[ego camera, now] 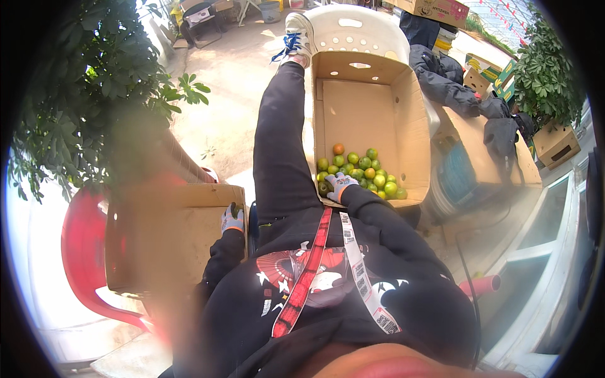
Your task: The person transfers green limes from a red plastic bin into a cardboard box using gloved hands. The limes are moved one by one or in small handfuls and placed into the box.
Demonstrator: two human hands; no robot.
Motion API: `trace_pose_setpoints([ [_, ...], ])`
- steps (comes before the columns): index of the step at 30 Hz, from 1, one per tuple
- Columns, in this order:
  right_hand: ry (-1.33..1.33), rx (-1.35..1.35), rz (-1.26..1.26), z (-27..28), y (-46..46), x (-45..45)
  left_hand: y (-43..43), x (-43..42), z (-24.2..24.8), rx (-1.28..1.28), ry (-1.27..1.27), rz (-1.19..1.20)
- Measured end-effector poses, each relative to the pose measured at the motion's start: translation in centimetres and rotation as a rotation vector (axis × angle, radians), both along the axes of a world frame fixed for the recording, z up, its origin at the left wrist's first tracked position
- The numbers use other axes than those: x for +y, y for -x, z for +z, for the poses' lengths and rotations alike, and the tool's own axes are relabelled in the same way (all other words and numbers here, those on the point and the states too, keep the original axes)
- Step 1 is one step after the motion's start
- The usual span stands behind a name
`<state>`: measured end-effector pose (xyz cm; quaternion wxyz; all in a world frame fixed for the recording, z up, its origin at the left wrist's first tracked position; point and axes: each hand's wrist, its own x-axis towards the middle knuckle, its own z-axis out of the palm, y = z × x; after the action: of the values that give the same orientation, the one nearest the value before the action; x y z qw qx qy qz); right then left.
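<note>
Several green and reddish tomatoes [379, 180] lie at the near end of a large cardboard box [354, 113] on a white plastic chair [387, 28]. My right hand [341, 185], in a grey glove with orange cuff, reaches over the box's near wall onto the tomatoes; whether its fingers hold one cannot be told. My left hand [232, 220], gloved alike, is at the right wall of a second cardboard box [189, 245] on a red plastic chair [82, 245]. Something dark green shows by its fingers, perhaps a tomato; the grip is unclear.
Leafy plants [90, 85] hang at the left, and a blurred smear covers part of the left box. My outstretched leg [279, 137] lies between the boxes. Right of the chair are a dark jacket [439, 80], a cardboard box [472, 151] and a blue bucket [453, 170]. White window frames [529, 255] stand lower right.
</note>
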<state>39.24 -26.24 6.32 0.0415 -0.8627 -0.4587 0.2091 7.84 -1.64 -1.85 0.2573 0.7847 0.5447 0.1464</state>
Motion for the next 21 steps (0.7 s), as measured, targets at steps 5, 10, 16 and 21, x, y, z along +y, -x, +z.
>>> trace_pose_setpoints([
  [5,-0.058,0.007,-0.166,-1.0,-1.1,-0.5,0.3,1.2,-2.3,-0.05,0.116,-0.008],
  [10,-0.09,0.071,-0.194,-0.6,-1.0,-0.4,1.2,3.1,-4.5,-0.192,0.174,-0.058],
  [16,-0.632,0.097,-0.422,-0.6,-2.0,-1.2,-2.1,-0.2,4.7,-0.397,-0.34,0.005],
  [21,-1.191,0.51,-0.196,9.7,1.4,1.0,-7.4,-7.0,17.5,-0.727,-0.425,-0.48],
])
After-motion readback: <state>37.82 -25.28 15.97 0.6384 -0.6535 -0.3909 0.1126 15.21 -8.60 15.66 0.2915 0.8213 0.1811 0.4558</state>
